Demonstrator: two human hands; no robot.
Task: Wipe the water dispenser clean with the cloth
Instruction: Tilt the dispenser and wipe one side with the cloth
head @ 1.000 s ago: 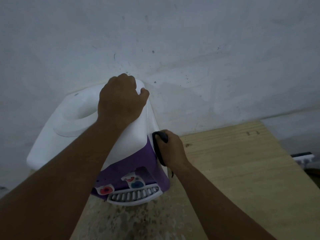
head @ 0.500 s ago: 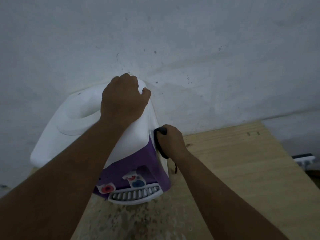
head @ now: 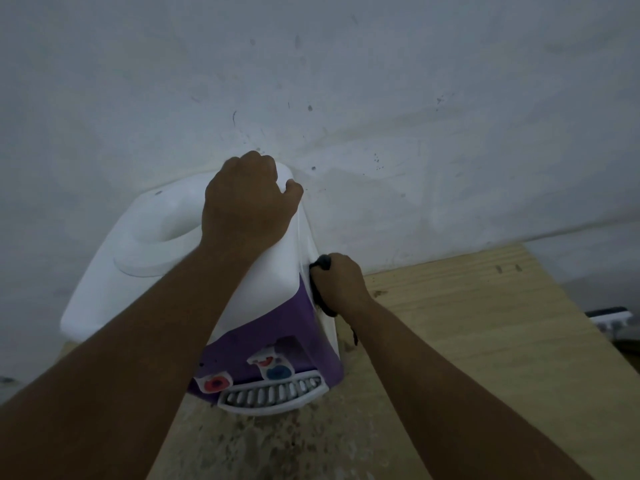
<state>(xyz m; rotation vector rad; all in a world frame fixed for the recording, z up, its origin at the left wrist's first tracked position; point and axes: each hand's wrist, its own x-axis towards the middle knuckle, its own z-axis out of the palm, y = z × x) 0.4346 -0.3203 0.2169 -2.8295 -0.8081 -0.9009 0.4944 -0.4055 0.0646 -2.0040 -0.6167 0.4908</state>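
Wiping the right side wall seems the step now: the right hand (head: 341, 284) presses the dark cloth (head: 320, 268) closed against the water dispenser (head: 145, 258) on the wooden table (head: 485, 323), the left hand (head: 247, 202) clamps its back corner, and next the cloth should probably move to the unwiped front.

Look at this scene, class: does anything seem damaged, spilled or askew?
The wooden tabletop is stained and speckled in front of the water dispenser, unlike its cleaner right side. The wall also carries dark specks and scuffs. The dispenser itself looks undamaged.
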